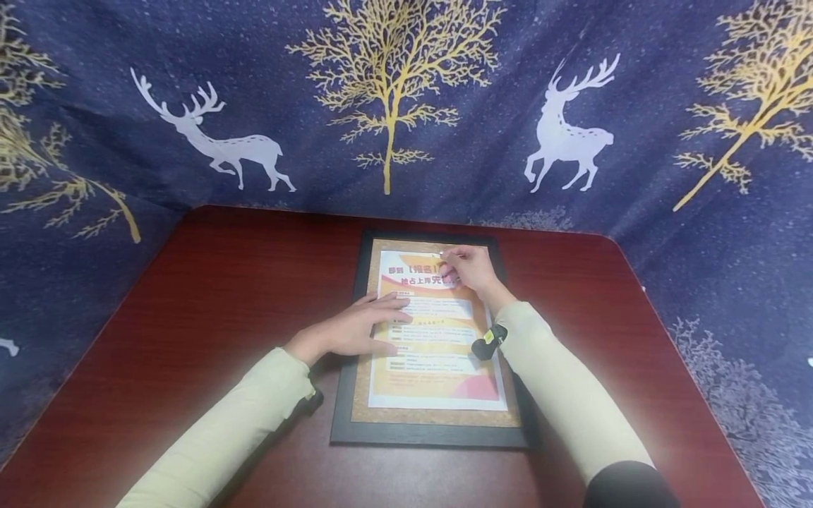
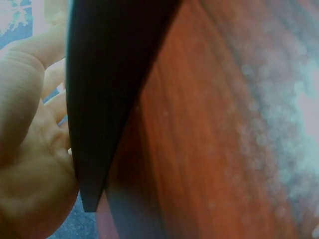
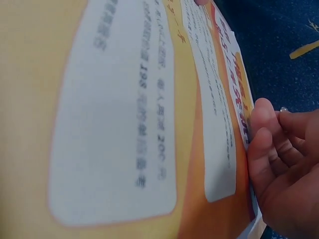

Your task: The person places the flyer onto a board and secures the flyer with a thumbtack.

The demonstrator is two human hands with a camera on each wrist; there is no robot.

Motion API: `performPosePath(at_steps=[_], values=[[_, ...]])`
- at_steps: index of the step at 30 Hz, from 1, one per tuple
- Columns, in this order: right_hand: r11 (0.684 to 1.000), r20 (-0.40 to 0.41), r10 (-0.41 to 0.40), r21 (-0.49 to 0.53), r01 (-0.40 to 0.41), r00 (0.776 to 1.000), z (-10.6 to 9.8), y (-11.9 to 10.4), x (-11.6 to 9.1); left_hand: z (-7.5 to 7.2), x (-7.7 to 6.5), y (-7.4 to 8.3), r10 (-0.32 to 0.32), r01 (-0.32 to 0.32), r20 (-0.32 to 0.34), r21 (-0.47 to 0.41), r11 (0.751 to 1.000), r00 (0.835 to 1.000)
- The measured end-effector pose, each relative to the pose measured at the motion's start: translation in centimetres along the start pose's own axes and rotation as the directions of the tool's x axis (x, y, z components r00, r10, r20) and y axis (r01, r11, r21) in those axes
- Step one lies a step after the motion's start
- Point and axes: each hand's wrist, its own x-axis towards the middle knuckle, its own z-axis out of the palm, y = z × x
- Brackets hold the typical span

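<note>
A printed poster [image 1: 432, 384] in orange, yellow and white lies on a corkboard [image 1: 438, 416] with a black frame [image 1: 428, 434]. My left hand [image 1: 356, 328] rests with spread fingers on the poster's left side, its wrist beyond the frame. In the left wrist view, the palm [image 2: 35, 164] is beside the dark frame edge [image 2: 99, 99]. At the poster's top, right of centre, my right hand [image 1: 470, 268] pinches a small shiny pin-like thing [image 3: 284, 109] between thumb and forefinger. Its other fingers curl close to the paper. The pinched thing is mostly hidden.
The board lies on a reddish-brown wooden table [image 1: 209, 303] with rounded far corners. Behind and beside the table hangs a dark blue cloth [image 1: 254, 85] printed with white deer and golden trees.
</note>
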Motion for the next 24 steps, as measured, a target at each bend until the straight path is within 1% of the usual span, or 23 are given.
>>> performPosePath(at_steps=[5, 12, 18, 24], values=[[1.0, 0.006, 0.023, -0.001, -0.023, 1.0, 0.0, 0.1, 0.5, 0.0, 0.0, 0.1, -0.007, 0.007, 0.006, -0.011, 1.0, 1.0], [0.997, 0.012, 0.047, -0.056, -0.047, 0.999, 0.2, 0.1, 1.0, 0.0, 0.0, 0.0, -0.01, 0.01, 0.007, -0.012, 1.0, 1.0], [0.993, 0.012, 0.081, -0.081, -0.08, 0.997, 0.3, 0.0, 1.4, -0.1, 0.0, 0.0, -0.008, 0.008, 0.006, -0.006, 1.0, 1.0], [0.99, 0.016, 0.084, -0.117, -0.081, 0.996, 0.3, 0.1, 1.8, -0.1, 0.0, 0.0, -0.003, 0.003, 0.008, 0.0, 1.0, 1.0]])
